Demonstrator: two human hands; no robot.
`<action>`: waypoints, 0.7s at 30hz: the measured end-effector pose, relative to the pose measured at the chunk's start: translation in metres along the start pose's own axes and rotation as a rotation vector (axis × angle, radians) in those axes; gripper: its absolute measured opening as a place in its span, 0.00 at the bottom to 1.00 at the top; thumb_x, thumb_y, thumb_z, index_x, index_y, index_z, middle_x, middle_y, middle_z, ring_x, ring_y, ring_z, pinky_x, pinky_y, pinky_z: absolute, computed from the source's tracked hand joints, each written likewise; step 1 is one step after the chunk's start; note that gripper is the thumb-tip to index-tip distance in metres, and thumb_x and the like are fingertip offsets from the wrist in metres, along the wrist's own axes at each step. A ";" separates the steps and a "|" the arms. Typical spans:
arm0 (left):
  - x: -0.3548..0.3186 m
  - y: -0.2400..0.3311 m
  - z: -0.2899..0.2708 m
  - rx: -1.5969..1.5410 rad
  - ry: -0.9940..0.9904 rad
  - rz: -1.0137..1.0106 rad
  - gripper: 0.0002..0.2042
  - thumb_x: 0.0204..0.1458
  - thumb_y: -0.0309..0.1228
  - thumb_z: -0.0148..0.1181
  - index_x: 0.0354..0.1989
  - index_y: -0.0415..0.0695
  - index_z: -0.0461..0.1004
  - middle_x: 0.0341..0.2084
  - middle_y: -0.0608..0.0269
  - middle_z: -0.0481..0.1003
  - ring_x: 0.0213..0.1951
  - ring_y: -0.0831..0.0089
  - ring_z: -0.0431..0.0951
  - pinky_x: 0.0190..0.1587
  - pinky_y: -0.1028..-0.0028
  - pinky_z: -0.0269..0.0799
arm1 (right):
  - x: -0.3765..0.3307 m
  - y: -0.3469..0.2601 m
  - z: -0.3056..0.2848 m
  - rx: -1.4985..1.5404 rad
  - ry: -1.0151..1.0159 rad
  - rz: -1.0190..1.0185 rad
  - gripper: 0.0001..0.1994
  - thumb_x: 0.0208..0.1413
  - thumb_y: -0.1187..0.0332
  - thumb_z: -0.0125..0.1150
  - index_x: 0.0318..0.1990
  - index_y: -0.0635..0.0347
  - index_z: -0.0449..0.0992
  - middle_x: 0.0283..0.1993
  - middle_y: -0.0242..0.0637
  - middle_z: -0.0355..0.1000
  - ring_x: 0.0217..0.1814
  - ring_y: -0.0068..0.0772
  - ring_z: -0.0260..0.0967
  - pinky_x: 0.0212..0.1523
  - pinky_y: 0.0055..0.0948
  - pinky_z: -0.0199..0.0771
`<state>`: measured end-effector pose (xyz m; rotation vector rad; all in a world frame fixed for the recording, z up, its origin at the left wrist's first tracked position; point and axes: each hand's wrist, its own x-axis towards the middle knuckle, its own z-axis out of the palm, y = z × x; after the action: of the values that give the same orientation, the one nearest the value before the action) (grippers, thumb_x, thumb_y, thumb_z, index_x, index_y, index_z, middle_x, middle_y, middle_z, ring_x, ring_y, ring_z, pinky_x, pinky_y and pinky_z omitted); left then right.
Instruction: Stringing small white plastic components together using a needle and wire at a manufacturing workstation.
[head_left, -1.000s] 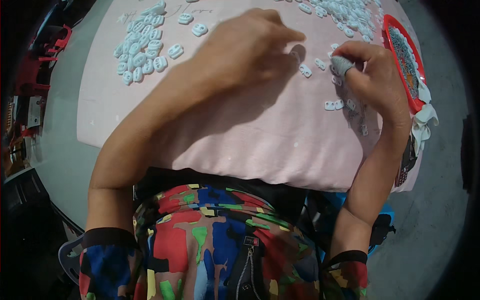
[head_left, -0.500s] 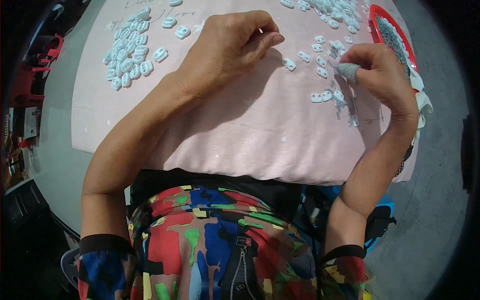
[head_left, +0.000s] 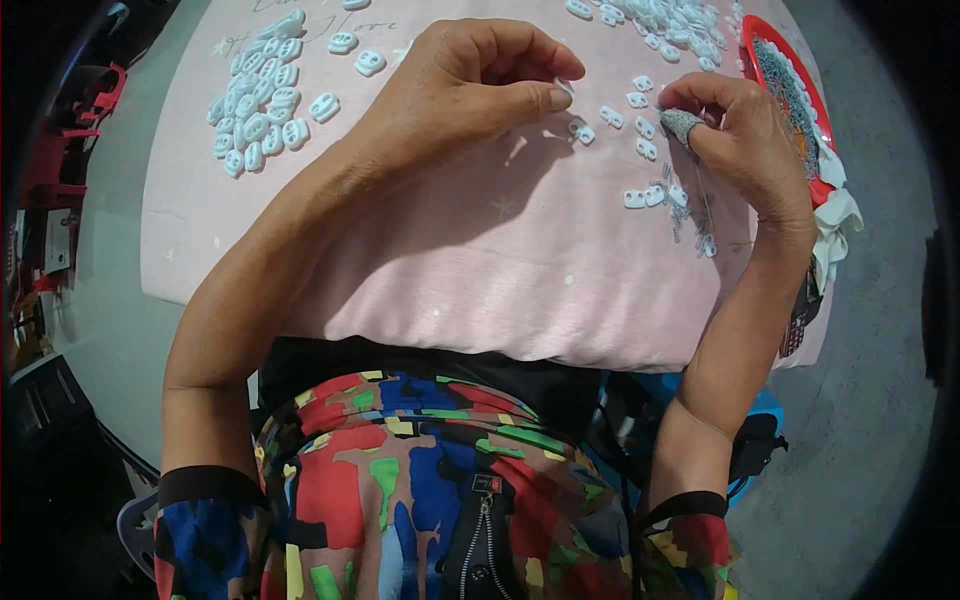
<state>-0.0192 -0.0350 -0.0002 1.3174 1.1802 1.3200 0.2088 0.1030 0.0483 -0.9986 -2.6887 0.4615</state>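
One white clip (head_left: 566,88) between left hand's (head_left: 465,85) fingertips.

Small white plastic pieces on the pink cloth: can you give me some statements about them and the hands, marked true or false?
1. The left hand pinches one small white plastic piece between thumb and fingers. True.
2. The neat cluster of white pieces lies at the cloth's right edge. False: it lies at the upper left.
3. The right hand wears a grey fingertip cover. True.
4. The red round tray sits beside the left hand. False: it sits beyond the right hand.
5. The pink tablecloth is green. False: pink.
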 end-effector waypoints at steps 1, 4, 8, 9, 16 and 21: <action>0.000 0.001 -0.001 0.002 0.001 0.000 0.11 0.57 0.29 0.60 0.47 0.38 0.77 0.33 0.64 0.79 0.38 0.81 0.79 0.42 0.84 0.75 | 0.000 0.001 0.000 0.002 0.020 -0.035 0.14 0.40 0.76 0.57 0.37 0.66 0.82 0.32 0.45 0.79 0.33 0.34 0.77 0.39 0.30 0.76; -0.002 0.002 -0.004 -0.014 -0.008 -0.034 0.10 0.58 0.30 0.60 0.46 0.41 0.77 0.32 0.66 0.79 0.35 0.84 0.77 0.37 0.85 0.74 | 0.001 -0.011 0.001 -0.019 -0.027 0.046 0.15 0.39 0.77 0.57 0.38 0.66 0.82 0.33 0.46 0.79 0.33 0.35 0.78 0.40 0.30 0.76; -0.001 0.003 -0.003 0.006 -0.007 -0.032 0.10 0.59 0.34 0.60 0.44 0.43 0.78 0.30 0.69 0.79 0.29 0.90 0.73 0.29 0.88 0.66 | 0.000 -0.011 0.007 -0.021 -0.006 -0.064 0.15 0.39 0.78 0.56 0.37 0.66 0.82 0.32 0.46 0.79 0.32 0.35 0.77 0.40 0.29 0.77; 0.000 0.002 -0.003 0.001 0.005 -0.007 0.10 0.59 0.36 0.60 0.43 0.44 0.78 0.29 0.70 0.79 0.28 0.91 0.71 0.27 0.89 0.63 | 0.001 -0.013 0.008 -0.051 0.009 -0.072 0.15 0.39 0.78 0.56 0.37 0.66 0.82 0.32 0.46 0.78 0.32 0.35 0.77 0.40 0.29 0.76; -0.001 0.007 -0.002 -0.060 0.005 -0.061 0.11 0.57 0.36 0.61 0.44 0.44 0.79 0.30 0.71 0.78 0.29 0.91 0.72 0.29 0.90 0.63 | 0.003 -0.007 0.011 0.253 0.044 -0.069 0.16 0.41 0.76 0.51 0.39 0.68 0.80 0.33 0.41 0.78 0.31 0.27 0.74 0.37 0.24 0.73; -0.002 0.002 0.000 -0.063 0.042 -0.059 0.10 0.56 0.34 0.62 0.43 0.45 0.79 0.31 0.72 0.78 0.30 0.91 0.72 0.29 0.90 0.63 | 0.001 -0.018 0.006 0.351 -0.043 -0.002 0.16 0.43 0.76 0.49 0.40 0.67 0.79 0.34 0.36 0.76 0.33 0.22 0.71 0.38 0.22 0.71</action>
<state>-0.0192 -0.0375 0.0014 1.2063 1.1878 1.3376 0.1960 0.0894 0.0496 -0.8910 -2.5195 0.9242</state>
